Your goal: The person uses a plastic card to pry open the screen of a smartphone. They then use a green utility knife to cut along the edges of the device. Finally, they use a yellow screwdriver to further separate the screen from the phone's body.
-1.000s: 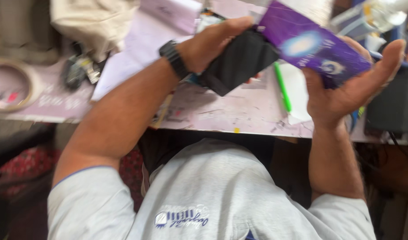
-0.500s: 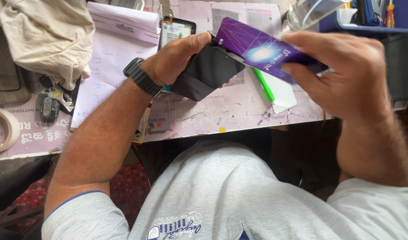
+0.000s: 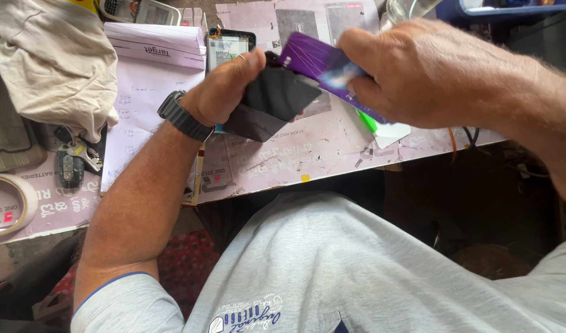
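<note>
Where both hands meet — purple card (image 3: 323, 65)

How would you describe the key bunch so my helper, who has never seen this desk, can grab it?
Start at the crumpled beige cloth on the pink-covered table's left side. Just under its lower edge, left of the person's left hand and its watch, lies the key bunch. It is the only dark fob with metal keys; the roll of tape below it is a pale ring.
</note>
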